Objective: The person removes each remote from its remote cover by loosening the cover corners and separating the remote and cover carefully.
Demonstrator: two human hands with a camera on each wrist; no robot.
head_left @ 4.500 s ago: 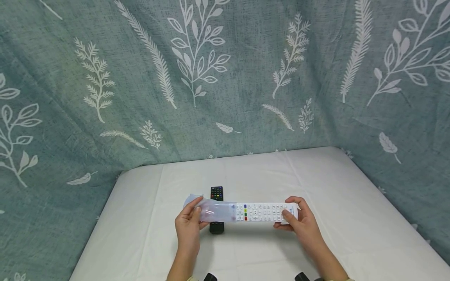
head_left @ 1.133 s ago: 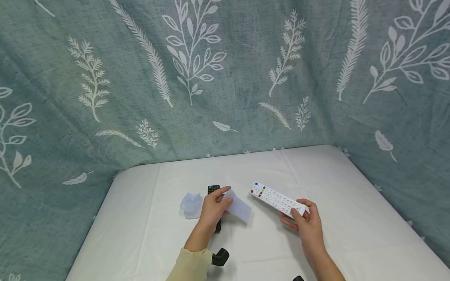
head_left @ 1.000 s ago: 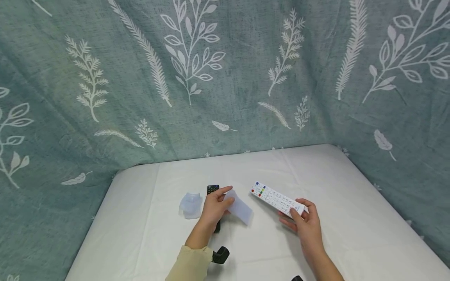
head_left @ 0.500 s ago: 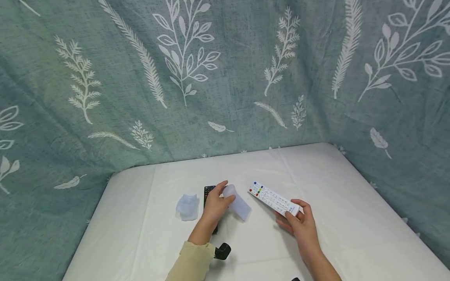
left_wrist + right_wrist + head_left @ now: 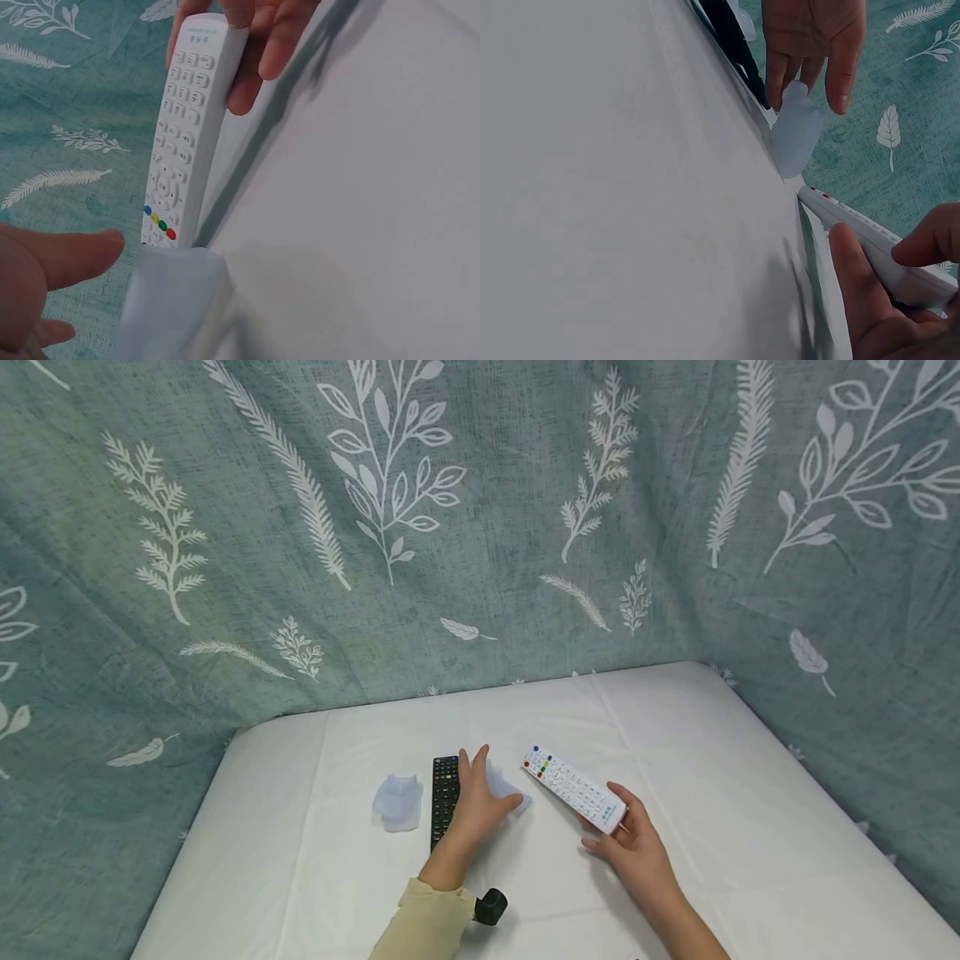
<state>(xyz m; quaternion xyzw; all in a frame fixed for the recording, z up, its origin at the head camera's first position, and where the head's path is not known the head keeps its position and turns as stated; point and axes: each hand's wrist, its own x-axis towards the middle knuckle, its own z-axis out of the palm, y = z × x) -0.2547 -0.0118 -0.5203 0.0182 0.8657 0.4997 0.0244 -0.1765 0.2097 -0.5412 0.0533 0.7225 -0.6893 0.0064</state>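
My left hand (image 5: 478,806) is over the middle of the table with its fingers spread. Just beneath them lies a translucent plastic sleeve (image 5: 498,783), which also shows below the fingertips in the right wrist view. In my right hand (image 5: 639,853) is a white remote control (image 5: 576,789), gripped by its near end and tilted. Its coloured buttons face away from me, toward the back left. A black remote control (image 5: 443,802) lies left of the left hand, partly covered by that hand and wrist. Farther left, a second translucent sleeve (image 5: 397,803) rests crumpled on the table.
A white cloth covers the table (image 5: 300,860). Green-blue fabric with pale leaf prints (image 5: 525,527) hangs behind it and along both sides. A small black device (image 5: 491,907) juts from the left wrist beside the sleeve cuff.
The white remote came out of a sleeve, and that sleeve was left at the left. My left hand held another sleeve at the middle and has now let go. The right hand's grip shifted slightly.
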